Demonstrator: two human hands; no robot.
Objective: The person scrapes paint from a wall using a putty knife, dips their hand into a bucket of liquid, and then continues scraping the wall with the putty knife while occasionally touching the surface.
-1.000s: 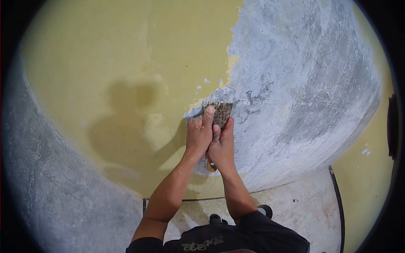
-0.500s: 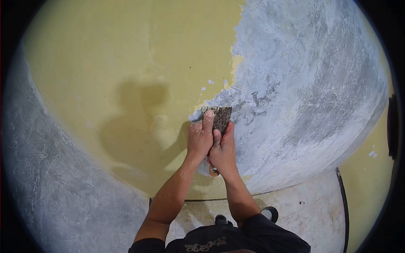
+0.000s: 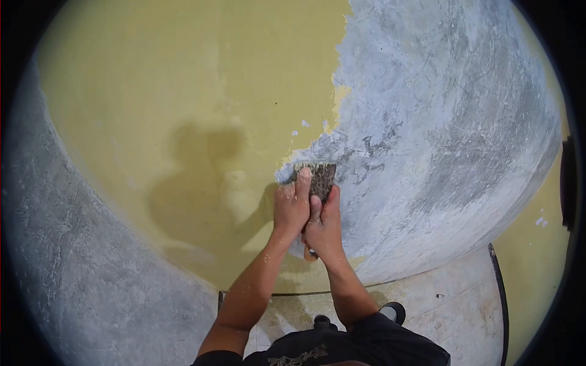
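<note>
Both hands grip one paint scraper, its wide speckled blade pointing up the wall with pale flakes along the top edge. My left hand presses on the blade's left side, one finger stretched up it. Lower and to the right, my right hand is wrapped round the tool. Below the hands the wooden handle end pokes out. The blade lies at the ragged border between yellow paint and bare grey plaster. Where exactly the blade edge meets the wall is partly hidden by flakes.
Grey bare wall also shows at lower left. Underneath is a pale tiled floor with dark trim and a shoe. A dark object is at the right edge. My shadow falls on the yellow paint.
Both hands and the scraper have slid slightly down the wall. The grip looks the same.
</note>
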